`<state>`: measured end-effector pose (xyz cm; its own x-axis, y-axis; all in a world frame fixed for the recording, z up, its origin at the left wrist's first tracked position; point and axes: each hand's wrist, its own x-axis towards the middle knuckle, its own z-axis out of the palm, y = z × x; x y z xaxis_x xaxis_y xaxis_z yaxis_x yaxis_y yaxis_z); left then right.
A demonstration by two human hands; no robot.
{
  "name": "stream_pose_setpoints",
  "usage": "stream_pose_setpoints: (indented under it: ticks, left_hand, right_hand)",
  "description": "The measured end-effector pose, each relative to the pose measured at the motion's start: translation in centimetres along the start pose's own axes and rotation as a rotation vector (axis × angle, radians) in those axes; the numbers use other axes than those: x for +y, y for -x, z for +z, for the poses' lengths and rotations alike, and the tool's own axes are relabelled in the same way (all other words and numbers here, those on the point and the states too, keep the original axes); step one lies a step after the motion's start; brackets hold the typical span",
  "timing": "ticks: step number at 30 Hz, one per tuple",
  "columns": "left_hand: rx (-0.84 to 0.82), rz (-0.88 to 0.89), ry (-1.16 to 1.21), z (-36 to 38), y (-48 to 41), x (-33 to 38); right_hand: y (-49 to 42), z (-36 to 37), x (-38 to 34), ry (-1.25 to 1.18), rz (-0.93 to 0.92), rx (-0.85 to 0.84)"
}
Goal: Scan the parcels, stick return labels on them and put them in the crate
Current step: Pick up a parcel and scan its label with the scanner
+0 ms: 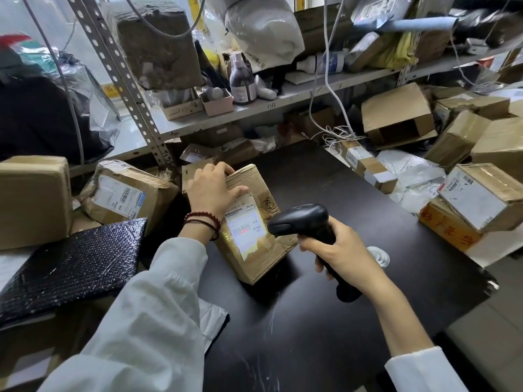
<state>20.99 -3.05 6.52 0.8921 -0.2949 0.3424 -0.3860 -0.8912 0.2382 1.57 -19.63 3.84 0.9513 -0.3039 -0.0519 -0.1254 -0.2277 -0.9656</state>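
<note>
A crumpled cardboard parcel (pixel 254 250) stands tilted on the black table (pixel 325 321), its white shipping label (pixel 245 227) facing up. My left hand (pixel 210 189) grips the parcel's top far edge, fingers curled over it. My right hand (pixel 336 250) holds a black barcode scanner (pixel 300 219) by its handle. The scanner's head points at the label from the right, and bright light with a red line falls on the barcode. No crate is in view.
More cardboard parcels (pixel 124 190) lie at the left, with a black bubble mailer (pixel 70 264) in front. Boxes (pixel 484 196) and white bags pile up at the right. A metal shelf (pixel 283 100) with bottles and cables stands behind the table.
</note>
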Motion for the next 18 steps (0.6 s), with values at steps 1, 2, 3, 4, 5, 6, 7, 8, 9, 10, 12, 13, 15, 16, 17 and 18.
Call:
stream_pose_setpoints:
  ticks: [1, 2, 3, 4, 5, 6, 7, 8, 9, 10, 12, 13, 15, 16, 17, 18]
  left_hand:
    - [-0.001, -0.002, 0.000, 0.0, 0.0, 0.0]
    - [-0.002, -0.005, 0.003, -0.1, 0.0, 0.0]
    - [-0.002, -0.006, 0.008, -0.1, 0.0, 0.0]
    - [-0.003, -0.008, 0.008, -0.2, 0.0, 0.0]
    - [-0.008, -0.008, 0.003, -0.2, 0.0, 0.0]
    - [-0.015, -0.008, -0.005, -0.2, 0.0, -0.1]
    - [-0.019, -0.008, -0.013, -0.2, 0.1, -0.1]
    - [-0.022, -0.007, -0.017, -0.2, 0.1, -0.1]
    - [-0.023, -0.006, -0.017, -0.3, 0.1, -0.1]
    - [-0.026, -0.005, -0.014, -0.3, 0.2, -0.1]
    - [-0.037, 0.002, -0.009, -0.3, 0.2, -0.1]
    - [-0.046, 0.011, -0.008, -0.3, 0.1, -0.1]
    - [-0.081, 0.028, 0.006, -0.4, 0.0, 0.1]
    - [-0.099, 0.037, 0.017, -0.4, 0.0, 0.2]
    - [-0.108, 0.052, 0.026, -0.4, 0.0, 0.3]
    - [-0.109, 0.071, 0.031, -0.4, 0.1, 0.4]
  right_hand:
    - [0.0, -0.1, 0.0, -0.005, 0.001, 0.001]
    - [0.1, -0.3, 0.0, -0.010, 0.002, 0.002]
    - [0.2, -0.5, 0.0, -0.016, 0.002, 0.002]
    - [0.3, -0.7, -0.1, -0.021, 0.002, 0.002]
    - [0.4, -0.8, -0.2, -0.024, 0.005, 0.002]
    - [0.5, -1.0, -0.2, -0.023, 0.009, 0.000]
    - [0.5, -1.1, -0.2, -0.018, 0.012, -0.004]
    - [0.6, -1.2, -0.2, -0.014, 0.014, -0.006]
    - [0.6, -1.3, -0.1, -0.010, 0.016, -0.004]
    - [0.6, -1.4, 0.0, -0.005, 0.018, 0.001]
    - [0.6, -1.3, 0.1, 0.003, 0.016, 0.019]
    - [0.5, -1.2, 0.2, 0.010, 0.014, 0.037]
    - [0.4, -0.8, 0.6, 0.040, 0.016, 0.091]
    - [0.4, -0.7, 0.8, 0.059, 0.023, 0.122]
    - [0.3, -0.5, 1.2, 0.078, 0.033, 0.151]
    - [0.3, -0.4, 1.5, 0.098, 0.046, 0.177]
